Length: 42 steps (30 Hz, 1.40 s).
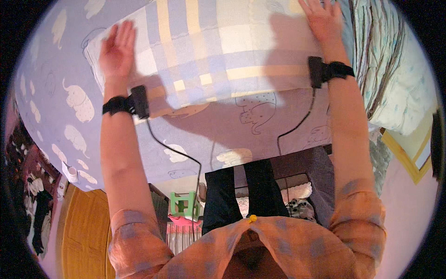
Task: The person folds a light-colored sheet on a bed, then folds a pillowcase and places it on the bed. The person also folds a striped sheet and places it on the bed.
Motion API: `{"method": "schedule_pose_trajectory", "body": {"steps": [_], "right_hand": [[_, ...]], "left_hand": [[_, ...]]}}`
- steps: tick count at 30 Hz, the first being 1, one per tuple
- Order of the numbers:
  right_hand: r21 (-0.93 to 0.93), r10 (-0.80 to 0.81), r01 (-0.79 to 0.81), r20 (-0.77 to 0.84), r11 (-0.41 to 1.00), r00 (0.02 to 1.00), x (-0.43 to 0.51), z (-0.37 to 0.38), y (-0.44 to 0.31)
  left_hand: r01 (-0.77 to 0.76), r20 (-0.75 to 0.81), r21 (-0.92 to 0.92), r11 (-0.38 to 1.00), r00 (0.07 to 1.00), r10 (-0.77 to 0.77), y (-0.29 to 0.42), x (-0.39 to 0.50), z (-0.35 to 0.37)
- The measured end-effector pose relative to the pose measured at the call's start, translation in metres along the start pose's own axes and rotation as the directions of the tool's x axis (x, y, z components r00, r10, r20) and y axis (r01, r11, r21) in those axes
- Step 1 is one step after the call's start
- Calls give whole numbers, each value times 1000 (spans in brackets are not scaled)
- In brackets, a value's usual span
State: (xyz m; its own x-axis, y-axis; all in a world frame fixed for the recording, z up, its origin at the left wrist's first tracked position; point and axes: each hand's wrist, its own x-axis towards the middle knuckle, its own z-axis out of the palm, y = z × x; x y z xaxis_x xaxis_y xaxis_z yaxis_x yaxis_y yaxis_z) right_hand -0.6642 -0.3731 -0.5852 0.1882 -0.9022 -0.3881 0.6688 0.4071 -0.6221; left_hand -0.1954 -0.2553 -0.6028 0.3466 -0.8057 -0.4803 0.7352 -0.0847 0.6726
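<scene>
A folded checked cloth (244, 38) in white, lilac and pale yellow lies flat before me on a bed sheet (48, 104) printed with elephants. At the cloth's left edge is my left hand (116, 52), palm turned inward and nothing in it. My right hand (322, 21) is at the cloth's far right part, fingers spread and holding nothing; some fingertips are cut off by the picture's top. Whether either hand presses on the cloth I cannot tell. Shadows of my arms fall over the cloth and sheet.
A gathered, striped and pale quilt (397, 80) is heaped at the right. Black wrist straps carry thin cables (174, 150) that hang past the bed's near edge. Below are a green stool (183, 204) and a wooden door (83, 226); a yellow-edged frame (400, 157) is at right.
</scene>
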Motion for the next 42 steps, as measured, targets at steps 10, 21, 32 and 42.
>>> {"method": "schedule_pose_trajectory", "body": {"steps": [10, 21, 32, 42], "right_hand": [[-282, 311, -216, 352, 935, 883, -150, 95, 68], [-257, -64, -44, -398, 965, 915, -142, -81, -22], [-608, -126, -407, -645, 682, 754, -198, -79, -5], [-931, -241, -5, -99, 365, 966, -180, 100, 30]], "left_hand": [[477, 444, -435, 764, 852, -279, -31, -122, -21], [-101, -454, -186, 977, 891, 5, 54, -175, -171], [155, -206, -415, 897, 944, -258, -97, -162, 34], [286, 11, -294, 912, 955, -296, -42, -204, -21]]}}
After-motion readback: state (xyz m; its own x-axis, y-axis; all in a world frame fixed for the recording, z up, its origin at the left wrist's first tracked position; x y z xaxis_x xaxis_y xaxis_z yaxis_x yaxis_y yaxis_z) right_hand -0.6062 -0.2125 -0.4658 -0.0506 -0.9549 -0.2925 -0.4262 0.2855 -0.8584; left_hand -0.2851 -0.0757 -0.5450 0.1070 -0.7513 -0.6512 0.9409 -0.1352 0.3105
